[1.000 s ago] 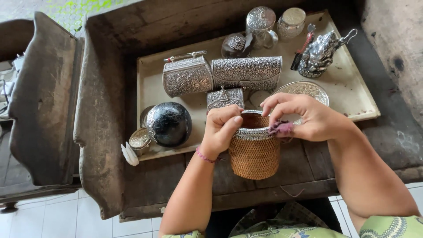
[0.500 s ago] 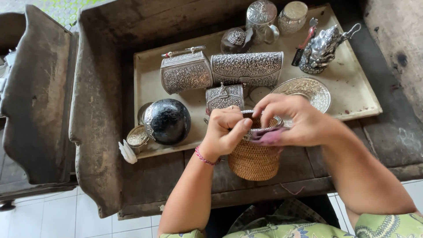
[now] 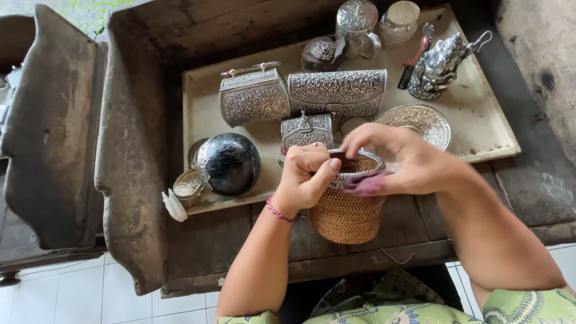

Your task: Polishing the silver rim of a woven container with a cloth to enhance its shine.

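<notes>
A silver craft workshop, worked at a rough old wooden bench.

A worn, dark wooden workbench (image 3: pixel 198 240) with a raised rim stands on a white tiled floor (image 3: pixel 78 294). On it lies a flat tray (image 3: pixel 486 114) crowded with embossed silver pieces: two box-shaped purses (image 3: pixel 253 99), a small jar (image 3: pixel 400 21), a lidded cup (image 3: pixel 358 24), a shallow dish (image 3: pixel 423 120) and a small figurine (image 3: pixel 438 63). A woven basket (image 3: pixel 343 210) with a silver rim stands at the bench's front edge.
</notes>
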